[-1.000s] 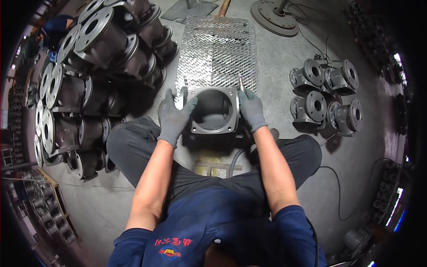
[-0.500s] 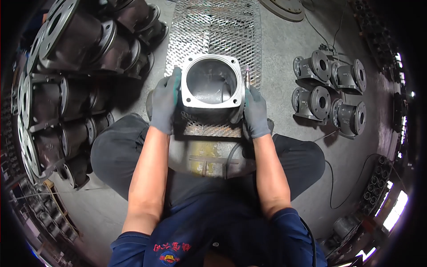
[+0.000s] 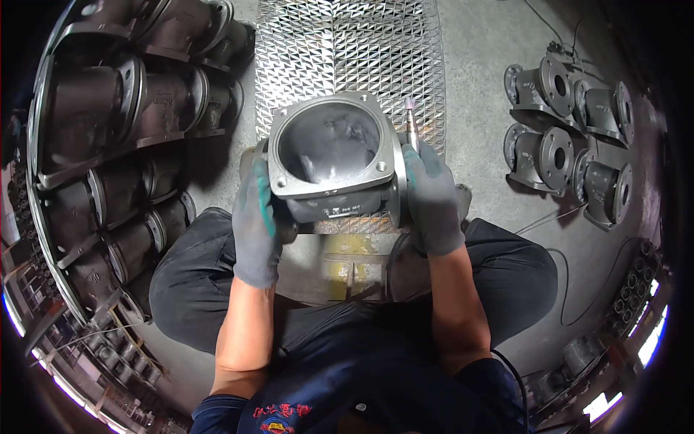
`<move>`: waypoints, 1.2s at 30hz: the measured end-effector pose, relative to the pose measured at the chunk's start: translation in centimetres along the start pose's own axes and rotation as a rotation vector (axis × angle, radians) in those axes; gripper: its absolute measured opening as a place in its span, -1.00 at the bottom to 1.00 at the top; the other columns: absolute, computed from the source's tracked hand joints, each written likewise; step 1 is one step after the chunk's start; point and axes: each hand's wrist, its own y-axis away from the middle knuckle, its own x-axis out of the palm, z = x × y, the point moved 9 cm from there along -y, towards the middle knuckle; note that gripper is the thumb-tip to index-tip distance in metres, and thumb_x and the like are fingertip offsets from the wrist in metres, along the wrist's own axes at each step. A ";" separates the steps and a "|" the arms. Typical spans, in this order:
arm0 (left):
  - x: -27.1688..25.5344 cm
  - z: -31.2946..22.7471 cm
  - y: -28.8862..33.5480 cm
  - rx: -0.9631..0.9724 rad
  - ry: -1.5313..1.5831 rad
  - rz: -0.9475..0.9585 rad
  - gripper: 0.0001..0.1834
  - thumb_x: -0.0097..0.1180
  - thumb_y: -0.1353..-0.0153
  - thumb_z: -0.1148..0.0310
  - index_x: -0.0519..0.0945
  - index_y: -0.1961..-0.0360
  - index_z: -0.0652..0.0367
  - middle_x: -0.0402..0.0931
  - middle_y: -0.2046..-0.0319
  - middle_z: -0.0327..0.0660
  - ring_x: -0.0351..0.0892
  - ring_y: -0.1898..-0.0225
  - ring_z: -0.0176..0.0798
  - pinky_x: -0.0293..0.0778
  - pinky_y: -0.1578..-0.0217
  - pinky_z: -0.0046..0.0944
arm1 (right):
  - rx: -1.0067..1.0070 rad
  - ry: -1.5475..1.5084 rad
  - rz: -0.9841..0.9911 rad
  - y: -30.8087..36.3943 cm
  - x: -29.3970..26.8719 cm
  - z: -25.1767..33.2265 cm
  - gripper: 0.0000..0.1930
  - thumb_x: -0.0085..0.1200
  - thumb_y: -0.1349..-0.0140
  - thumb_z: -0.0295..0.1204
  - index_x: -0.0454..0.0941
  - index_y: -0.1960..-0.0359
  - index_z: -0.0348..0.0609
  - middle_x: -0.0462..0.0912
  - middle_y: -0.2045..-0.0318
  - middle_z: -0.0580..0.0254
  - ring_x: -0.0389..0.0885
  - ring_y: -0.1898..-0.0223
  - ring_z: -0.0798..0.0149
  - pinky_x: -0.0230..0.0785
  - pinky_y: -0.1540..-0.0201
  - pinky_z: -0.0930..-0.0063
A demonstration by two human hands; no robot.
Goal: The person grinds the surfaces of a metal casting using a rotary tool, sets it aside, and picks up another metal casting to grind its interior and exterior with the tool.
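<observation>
A grey metal valve body (image 3: 336, 197) is between my two gloved hands, its squarish flange facing up around a wide round opening. Dark hollow walls show inside, and bolt holes sit at the flange corners. Gripping its left side is my left hand (image 3: 254, 224), fingers closed against the casting. My right hand (image 3: 434, 199) holds the right side, by a round side flange. Just beyond the right fingers sticks up a slim metal grinding tool (image 3: 413, 130) with a pink tip; whether the hand touches it I cannot tell.
Under and beyond the casting lies an expanded-metal mesh (image 3: 296, 58). Similar dark valve bodies (image 3: 87, 108) are stacked high at the left. Several more flanged bodies (image 3: 538, 155) stand on the concrete floor at the right, with a black cable (image 3: 562, 289) near them.
The valve body has tipped and turned in my hands, so its outer near wall now shows below the flange. Both hands still hold its sides. The whole view has shifted.
</observation>
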 end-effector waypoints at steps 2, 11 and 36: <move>-1.0 0.5 1.4 -0.062 -0.021 -0.011 -0.49 -0.08 -0.72 0.25 0.50 -0.43 0.46 0.63 -0.25 0.16 0.69 -0.18 -0.06 0.59 -0.18 -0.12 | -0.220 0.470 0.148 0.5 0.9 3.8 -0.65 0.19 -0.48 -0.43 0.64 -0.23 -0.29 0.73 -0.05 -0.13 0.77 -0.01 -0.17 0.64 -0.03 0.14; -0.6 -1.1 4.6 0.337 -0.678 -0.029 -0.60 -0.09 -0.66 0.52 0.46 -0.38 0.55 0.60 -0.10 0.25 0.70 0.02 0.21 0.64 -0.02 0.04 | 0.201 -0.042 0.160 0.1 -1.8 3.5 -0.56 0.05 -0.57 -0.55 0.57 -0.44 -0.23 0.74 -0.07 0.02 0.75 0.00 0.16 0.66 -0.02 0.28; -0.6 0.7 4.9 0.458 -0.608 -0.083 -0.46 0.07 -0.46 0.68 0.41 -0.46 0.41 0.52 -0.25 0.40 0.66 -0.12 0.44 0.64 -0.10 0.17 | -0.594 0.831 1.101 -4.8 12.3 16.2 -0.78 0.24 -0.34 -0.37 0.87 0.17 -0.19 0.87 0.24 0.02 0.90 0.24 0.00 0.75 0.26 0.17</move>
